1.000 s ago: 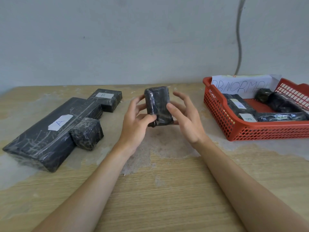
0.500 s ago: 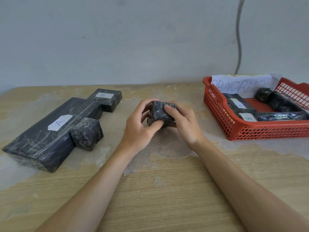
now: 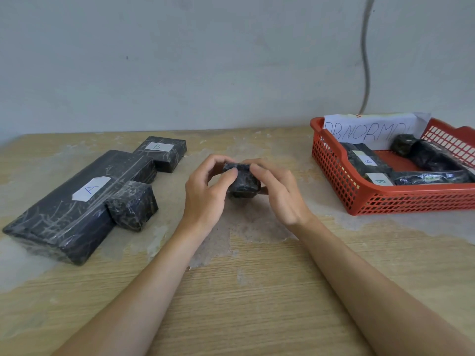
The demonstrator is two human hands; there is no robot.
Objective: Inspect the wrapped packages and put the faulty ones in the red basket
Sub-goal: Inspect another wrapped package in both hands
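Spanning the lower field, a worn wooden table point(image 3: 257, 304) is shown before a pale wall point(image 3: 205, 60), down which a grey cable point(image 3: 366, 60) is run at the right. On the left of the table a long black-wrapped package point(image 3: 59, 222) is laid, marked with a white label reading "A". A red basket point(image 3: 411, 201) is set at the table's right side, well apart from the long package. Inside the basket a paper sign point(image 3: 372, 129), lettered in part "NORMA", is propped against the far wall. The left hand point(image 3: 203, 196) and the right hand point(image 3: 280, 194) are brought together over the middle of the table, between the long package and the basket. A flat package labelled "B" point(image 3: 164, 152) is placed against the far end of the long package, and a cube-shaped package point(image 3: 132, 205) is set against its right flank. In the basket several dark wrapped packages are seen, among them a labelled basket package point(image 3: 359, 158) at the left and a slender basket package point(image 3: 434, 177) along the near wall. The small wrapped package point(image 3: 243, 185) is grasped by both hands. The fingers of each hand are curled round the small wrapped package, and the left thumb is pressed on its near upper edge. Whether its underside touches the table cannot be told.
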